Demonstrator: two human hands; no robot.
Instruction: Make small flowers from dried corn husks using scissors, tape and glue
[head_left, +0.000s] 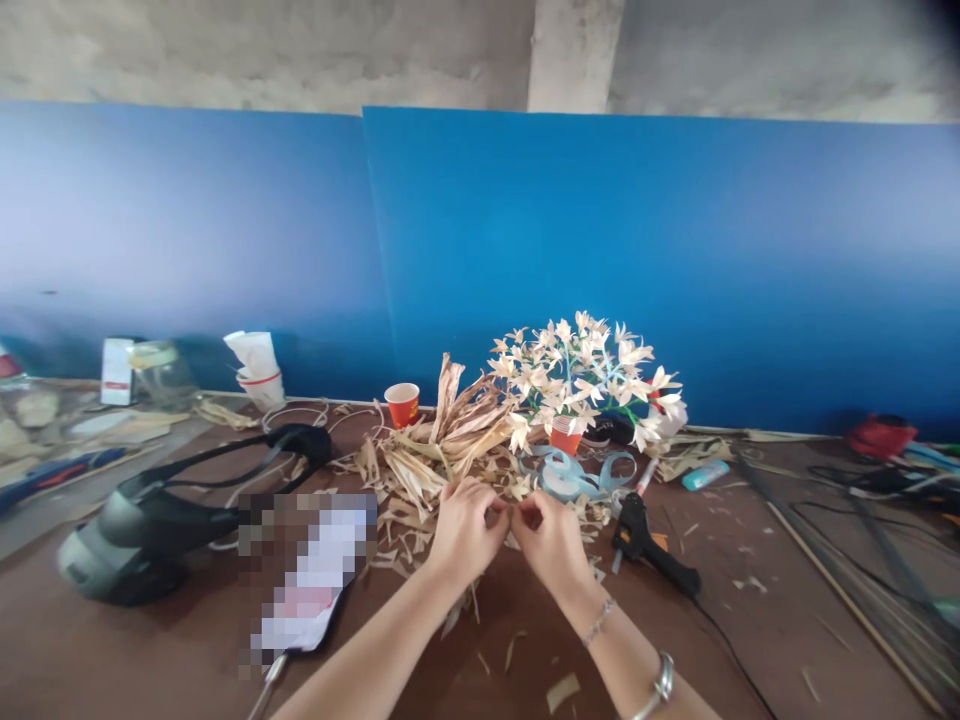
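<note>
My left hand [470,525] and my right hand [546,535] meet at the fingertips over the table. Thumbs and fingers are pinched together on both; whatever is between them is too small to make out. Dried corn husks [420,465] lie in a loose heap just beyond my hands, with scraps all round. Behind, a bunch of pale husk flowers [570,370] on green and blue stems stands in a red paper cup [565,436]. A roll of light blue ribbon [566,474] lies in front of that cup. A black glue gun [649,548] rests right of my right hand.
A phone [319,575] on a cable and a black headset [142,530] lie to the left. Another red paper cup [403,405] stands at the back, near a tissue pack [259,372]. The glue gun's cord runs to the front right. A blue panel [637,220] closes off the table's back.
</note>
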